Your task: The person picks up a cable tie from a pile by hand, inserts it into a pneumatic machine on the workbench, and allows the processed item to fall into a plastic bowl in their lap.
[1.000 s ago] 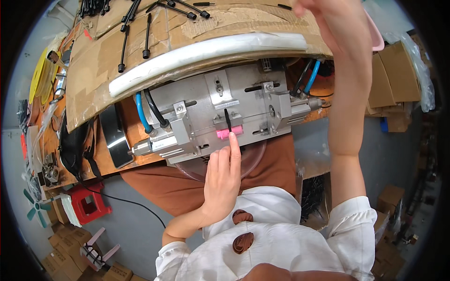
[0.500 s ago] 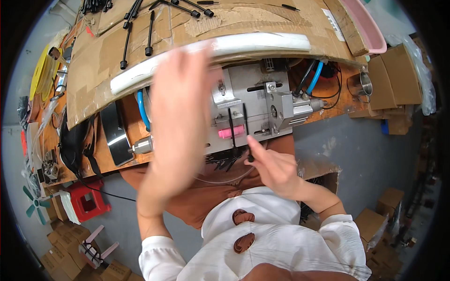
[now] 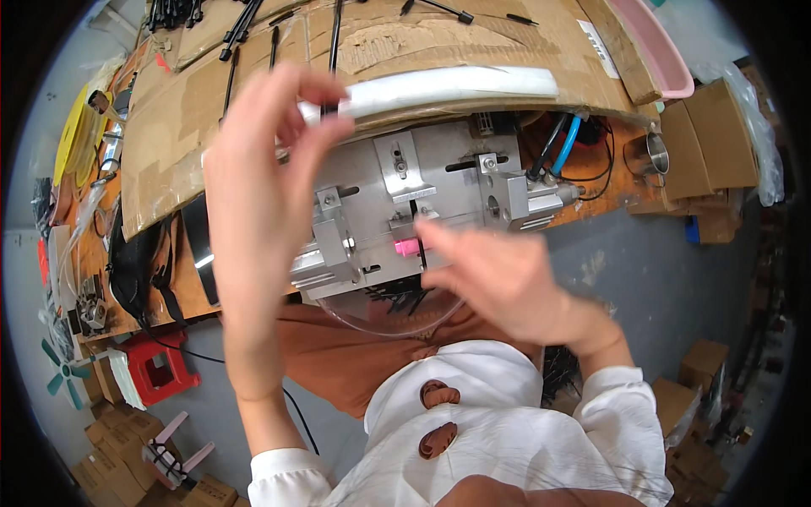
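My left hand [image 3: 262, 160] is raised over the front edge of the cardboard. Its thumb and fingers close around the lower end of a thin black rod [image 3: 335, 42], which points away from me. My right hand [image 3: 498, 270], smeared by motion, is over the metal fixture [image 3: 452, 169]. Its index finger and thumb come up against another black rod [image 3: 422, 253] standing across the fixture beside a pink piece [image 3: 407, 248]. Whether they grip it is hidden. Below the fixture, a clear round tray [image 3: 338, 324] holds several black pieces [image 3: 397, 296].
Several black rods [image 3: 241, 29] lie on the cardboard sheet [image 3: 490, 46], whose edge carries a white foam strip [image 3: 473, 82]. A blue hose [image 3: 572, 131] and metal cup [image 3: 657, 154] are at the right. A red stool [image 3: 159, 363] stands on the floor.
My left hand has moved left, and a rod on the cardboard now points toward it. My right hand has moved up over the fixture; the rod it held no longer shows separately.
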Motion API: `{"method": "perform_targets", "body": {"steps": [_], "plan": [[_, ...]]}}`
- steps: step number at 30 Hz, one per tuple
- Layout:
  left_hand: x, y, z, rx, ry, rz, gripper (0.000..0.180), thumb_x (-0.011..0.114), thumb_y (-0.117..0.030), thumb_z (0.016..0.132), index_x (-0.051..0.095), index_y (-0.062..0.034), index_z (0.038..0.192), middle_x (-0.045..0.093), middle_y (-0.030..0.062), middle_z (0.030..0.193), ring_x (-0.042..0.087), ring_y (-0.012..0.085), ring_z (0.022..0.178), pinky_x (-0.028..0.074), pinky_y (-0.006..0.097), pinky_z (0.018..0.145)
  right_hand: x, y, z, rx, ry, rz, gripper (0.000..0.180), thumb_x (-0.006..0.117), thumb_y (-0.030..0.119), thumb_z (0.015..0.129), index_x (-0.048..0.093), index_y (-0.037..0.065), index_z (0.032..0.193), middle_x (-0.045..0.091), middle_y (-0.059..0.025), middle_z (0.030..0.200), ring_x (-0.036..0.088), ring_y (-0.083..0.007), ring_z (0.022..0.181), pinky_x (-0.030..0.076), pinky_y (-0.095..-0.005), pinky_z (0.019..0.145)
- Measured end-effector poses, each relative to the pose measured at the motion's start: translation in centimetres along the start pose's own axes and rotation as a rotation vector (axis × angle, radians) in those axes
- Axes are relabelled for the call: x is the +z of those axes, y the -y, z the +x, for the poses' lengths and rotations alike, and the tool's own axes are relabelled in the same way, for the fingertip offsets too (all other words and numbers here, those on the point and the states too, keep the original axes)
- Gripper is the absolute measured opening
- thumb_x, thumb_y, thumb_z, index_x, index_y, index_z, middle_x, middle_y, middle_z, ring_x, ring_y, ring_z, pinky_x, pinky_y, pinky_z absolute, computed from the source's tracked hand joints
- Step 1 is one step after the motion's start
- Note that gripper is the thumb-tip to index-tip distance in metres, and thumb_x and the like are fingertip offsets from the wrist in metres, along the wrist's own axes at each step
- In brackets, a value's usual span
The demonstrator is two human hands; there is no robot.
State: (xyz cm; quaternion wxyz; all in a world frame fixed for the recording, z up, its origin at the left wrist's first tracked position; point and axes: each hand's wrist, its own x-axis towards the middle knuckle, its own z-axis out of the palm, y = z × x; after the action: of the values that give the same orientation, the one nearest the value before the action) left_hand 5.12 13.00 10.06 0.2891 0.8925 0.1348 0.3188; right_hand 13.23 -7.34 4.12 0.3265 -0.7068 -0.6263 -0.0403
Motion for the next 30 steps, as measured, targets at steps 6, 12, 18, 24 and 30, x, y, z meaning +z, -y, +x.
{"method": "perform_targets", "body": {"steps": [6,12,18,24,30], "plan": [[4.0,-3.1,-12.8,-0.016,0.065,0.136,0.07,0.07,0.009,0.066,0.047,0.0066,0.132,0.057,0.0111,0.094,0.05,0.0236,0.077,0.044,0.033,0.069,-5.8,-7.0,15.0,0.107,-0.136,-0.701,0.029,0.062,0.013,0.083,0.06,-0.006,0.106,0.066,-0.019,0.084,0.067,-0.0247,0.078,0.053,-0.0333,0.064],[7.8,-3.2,-15.4,-0.019,0.193,0.36,0.063,0.061,0.003,0.074,0.043,0.008,0.133,0.051,0.0092,0.093,0.048,0.0208,0.078,0.045,0.03,0.07,-6.1,-8.8,17.2,0.223,-0.014,-0.228,0.026,0.057,0.007,0.083,0.058,-0.001,0.108,0.061,-0.0173,0.075,0.061,-0.0247,0.067,0.048,-0.0344,0.062],[8.6,-2.7,-15.0,0.007,0.216,0.364,0.066,0.057,0.005,0.07,0.04,0.0097,0.134,0.049,0.0092,0.093,0.048,0.0213,0.078,0.045,0.03,0.073,-8.9,-7.2,9.0,0.272,-0.202,0.511,0.02,0.058,0.006,0.086,0.061,-0.001,0.105,0.061,-0.0038,0.084,0.045,-0.0056,0.057,0.035,-0.0203,0.049],[2.6,-1.7,-7.7,0.02,0.083,0.32,0.052,0.059,0.008,0.074,0.054,-0.0026,0.125,0.056,0.0113,0.093,0.052,0.0276,0.092,0.042,0.039,0.083,-1.9,-0.3,-2.7,-0.042,-0.154,0.078,0.045,0.068,-0.012,0.068,0.058,-0.006,0.112,0.069,-0.0138,0.088,0.065,-0.0193,0.066,0.052,-0.0265,0.057],[-1.9,5.2,2.1,0.024,0.101,0.312,0.017,0.056,-0.013,0.09,0.061,-0.0026,0.103,0.058,0.0125,0.092,0.054,0.028,0.086,0.044,0.037,0.081,4.8,1.2,-4.9,0.123,-0.012,0.045,0.06,0.071,-0.006,0.068,0.054,-0.005,0.125,0.058,-0.0069,0.065,0.057,-0.0176,0.053,0.044,-0.0286,0.048]]}}
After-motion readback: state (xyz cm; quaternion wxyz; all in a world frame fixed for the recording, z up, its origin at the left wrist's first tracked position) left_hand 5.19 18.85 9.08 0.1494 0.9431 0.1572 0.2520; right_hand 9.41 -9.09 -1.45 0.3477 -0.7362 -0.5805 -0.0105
